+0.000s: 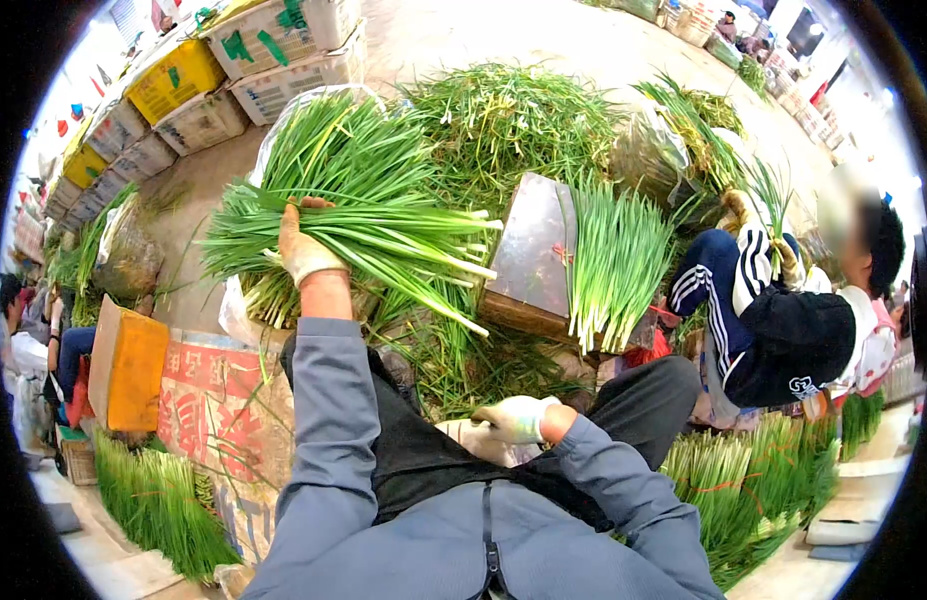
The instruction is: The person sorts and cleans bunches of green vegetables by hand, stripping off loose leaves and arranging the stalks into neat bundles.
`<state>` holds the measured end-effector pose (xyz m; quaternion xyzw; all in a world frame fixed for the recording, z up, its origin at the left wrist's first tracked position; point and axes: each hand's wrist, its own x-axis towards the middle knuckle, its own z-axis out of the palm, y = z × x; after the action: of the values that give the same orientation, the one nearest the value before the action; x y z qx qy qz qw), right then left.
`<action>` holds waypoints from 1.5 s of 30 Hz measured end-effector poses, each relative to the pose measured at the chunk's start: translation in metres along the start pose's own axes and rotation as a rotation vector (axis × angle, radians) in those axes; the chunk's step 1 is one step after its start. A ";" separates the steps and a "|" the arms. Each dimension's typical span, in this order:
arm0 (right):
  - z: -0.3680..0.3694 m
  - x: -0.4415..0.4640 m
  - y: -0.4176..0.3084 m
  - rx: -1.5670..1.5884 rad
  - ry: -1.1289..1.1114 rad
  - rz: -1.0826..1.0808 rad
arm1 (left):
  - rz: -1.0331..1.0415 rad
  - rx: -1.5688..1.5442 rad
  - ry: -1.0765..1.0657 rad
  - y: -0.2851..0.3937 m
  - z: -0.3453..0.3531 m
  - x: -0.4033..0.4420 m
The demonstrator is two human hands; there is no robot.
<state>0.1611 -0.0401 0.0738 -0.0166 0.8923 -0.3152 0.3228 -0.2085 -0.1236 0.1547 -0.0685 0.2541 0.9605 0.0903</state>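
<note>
My left hand (309, 250), in a pale glove with bare fingertips, is closed around a bunch of scallions (409, 245). Their white ends point right and their green leaves spread left, above a larger heap of scallions (349, 150) in a white bag. In front of my lap is my right hand (519, 419), also gloved. Its fingers are pressed together and point left; whatever may be in them is hidden. A pale item (476, 440) lies just under that hand. Loose green leaves (484, 370) are strewn on the floor between my knees.
Right of the middle, a metal-topped box (532, 240) stands beside a tied scallion bundle (619, 265). Behind lies a pile of leaves (514, 125). A person (794, 320) sits at the right, holding scallions. Stacked crates (199, 120) line the back left; an orange-sided carton (134, 370) stands left.
</note>
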 end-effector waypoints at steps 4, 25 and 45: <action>-0.064 -0.032 0.024 0.101 0.702 0.073 | -0.027 -0.073 -0.124 0.003 -0.007 0.004; -0.048 0.035 0.077 0.076 0.594 0.219 | -0.048 0.012 -0.030 0.019 -0.016 0.012; -0.090 0.052 0.015 1.548 0.897 -0.026 | -0.072 0.050 -0.123 0.003 -0.030 0.024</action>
<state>0.0700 0.0099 0.0894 0.3204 0.4718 -0.8096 -0.1392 -0.2296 -0.1375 0.1259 -0.0162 0.2692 0.9525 0.1418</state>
